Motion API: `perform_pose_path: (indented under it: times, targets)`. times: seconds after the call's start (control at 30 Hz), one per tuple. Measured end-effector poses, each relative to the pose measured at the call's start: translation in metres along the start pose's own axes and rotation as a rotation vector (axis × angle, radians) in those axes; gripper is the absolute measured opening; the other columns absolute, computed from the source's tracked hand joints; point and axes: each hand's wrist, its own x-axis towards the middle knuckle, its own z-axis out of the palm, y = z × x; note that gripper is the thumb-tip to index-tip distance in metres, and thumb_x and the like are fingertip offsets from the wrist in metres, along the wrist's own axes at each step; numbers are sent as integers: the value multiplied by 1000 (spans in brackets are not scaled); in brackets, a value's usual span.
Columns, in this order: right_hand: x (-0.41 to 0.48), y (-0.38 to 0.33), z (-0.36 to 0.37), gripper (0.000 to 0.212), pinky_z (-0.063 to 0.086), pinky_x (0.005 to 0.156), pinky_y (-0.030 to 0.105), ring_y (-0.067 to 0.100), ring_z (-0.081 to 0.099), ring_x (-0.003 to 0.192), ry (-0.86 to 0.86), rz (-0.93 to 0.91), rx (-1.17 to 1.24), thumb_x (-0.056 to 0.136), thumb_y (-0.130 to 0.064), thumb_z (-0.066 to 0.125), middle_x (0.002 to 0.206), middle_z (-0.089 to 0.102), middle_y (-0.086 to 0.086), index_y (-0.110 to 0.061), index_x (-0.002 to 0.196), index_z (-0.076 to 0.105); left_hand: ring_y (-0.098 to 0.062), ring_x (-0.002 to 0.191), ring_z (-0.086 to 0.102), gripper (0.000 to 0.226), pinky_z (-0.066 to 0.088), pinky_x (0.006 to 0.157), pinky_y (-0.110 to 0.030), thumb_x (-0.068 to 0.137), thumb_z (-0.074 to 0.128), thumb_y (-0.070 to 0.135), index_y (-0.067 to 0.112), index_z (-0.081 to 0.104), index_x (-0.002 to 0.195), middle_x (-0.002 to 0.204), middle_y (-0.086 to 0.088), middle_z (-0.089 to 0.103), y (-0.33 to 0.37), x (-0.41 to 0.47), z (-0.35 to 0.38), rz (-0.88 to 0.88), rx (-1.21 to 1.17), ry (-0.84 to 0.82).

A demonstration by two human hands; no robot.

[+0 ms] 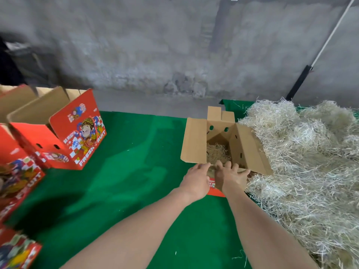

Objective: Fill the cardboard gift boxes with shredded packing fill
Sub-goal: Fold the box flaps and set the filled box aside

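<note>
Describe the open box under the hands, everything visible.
The open box is brown cardboard inside, red print outside on its near side. Flaps stand spread; oval holes pierce the walls. A thin layer of shredded fill lies in its bottom. It stands on the green mat, against the fill pile. The left hand and right hand rest on its near edge.

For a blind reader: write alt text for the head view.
A left hand and right hand touch the near edge of an open cardboard box holding a little shredded fill, on a green mat. A big fill pile lies right of it; red boxes stand at left.
</note>
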Motion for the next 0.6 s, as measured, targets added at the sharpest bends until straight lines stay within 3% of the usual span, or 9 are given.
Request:
perform_pose_path:
  times: [0.07,0.17,0.2,0.27,0.33,0.37,0.43,0.53,0.6]
  targets:
    - [2,0,-1,47,10,101,72,35,21,132,-81,-1,4,86,-25,41,139,30,9,-29,130,24,-23,136,24,52,24,112,-38,97,37,12,22,25,146,149,-3,29,4,-4,-4,5,-31,26]
    - [6,9,-15,50,3,104,70,34,7,140,-232,-13,94,95,-30,39,152,17,6,-30,141,20,-23,136,24,49,24,112,-37,98,35,15,20,27,146,148,-4,31,10,-13,-10,4,-46,41]
    - [3,10,-22,50,1,106,69,33,8,142,-202,-3,165,96,-25,39,153,17,6,-29,143,23,-23,136,24,49,24,112,-37,98,35,16,20,27,146,148,-5,31,11,-17,-11,4,-42,42]
    - [-15,3,-32,41,7,110,61,28,30,136,93,35,387,94,-18,41,144,39,8,-22,135,41,-24,136,25,48,24,112,-35,98,36,17,19,28,146,147,-6,33,12,-25,-15,8,-52,61]
    - [-53,-17,-36,28,35,100,43,27,54,112,389,-96,690,89,-11,49,117,60,10,-14,116,57,-24,133,32,47,25,110,-29,97,37,12,18,33,143,144,-8,37,7,-38,-20,22,-104,109]
    - [-77,-27,-33,26,43,86,36,27,59,98,417,-227,820,85,-2,51,105,65,10,-11,107,61,-23,130,36,45,26,107,-26,96,38,10,16,36,141,142,-9,40,1,-48,-22,30,-128,137]
    - [-118,-39,-22,27,45,70,29,22,62,81,393,-415,939,80,8,52,92,68,7,-7,101,64,-18,127,40,41,27,106,-23,97,40,13,16,41,137,139,-5,45,-21,-80,-24,53,-135,163]
    - [-146,-44,-8,20,47,71,25,19,63,78,313,-456,925,89,1,55,90,69,7,-3,107,63,-5,125,41,39,29,107,-22,97,44,27,29,41,136,138,6,46,-70,-150,-28,24,-147,107]
    - [-153,-51,-7,18,43,71,19,18,62,81,247,-445,866,91,-5,54,94,69,7,-3,106,63,1,121,43,39,31,106,-22,95,48,32,35,42,133,136,11,48,-107,-199,-45,-70,-161,168]
